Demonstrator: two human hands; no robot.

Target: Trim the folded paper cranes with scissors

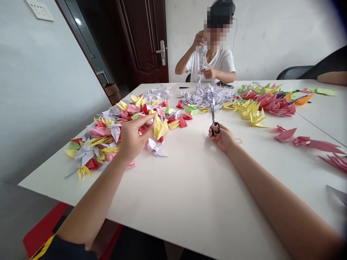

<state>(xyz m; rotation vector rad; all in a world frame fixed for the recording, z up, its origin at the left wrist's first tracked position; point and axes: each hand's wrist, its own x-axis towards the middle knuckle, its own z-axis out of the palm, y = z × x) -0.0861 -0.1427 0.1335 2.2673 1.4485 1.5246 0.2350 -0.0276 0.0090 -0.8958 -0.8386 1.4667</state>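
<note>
My left hand (pixel 133 137) pinches a yellow paper crane (pixel 160 128) and holds it just above the white table (pixel 189 187), at the edge of a big mixed pile of folded cranes (pixel 114 133). My right hand (pixel 222 138) rests on the table and grips small black-handled scissors (pixel 214 124), blades pointing up and away from me. The two hands are roughly a hand's width apart.
Across the table a person in a white shirt (pixel 214 59) holds white paper. White cranes (pixel 206 95) lie before them, yellow and pink cranes (pixel 260 103) to the right, loose pink cranes (pixel 306 139) near the right edge. Another person's arm (pixel 332 77) shows at far right.
</note>
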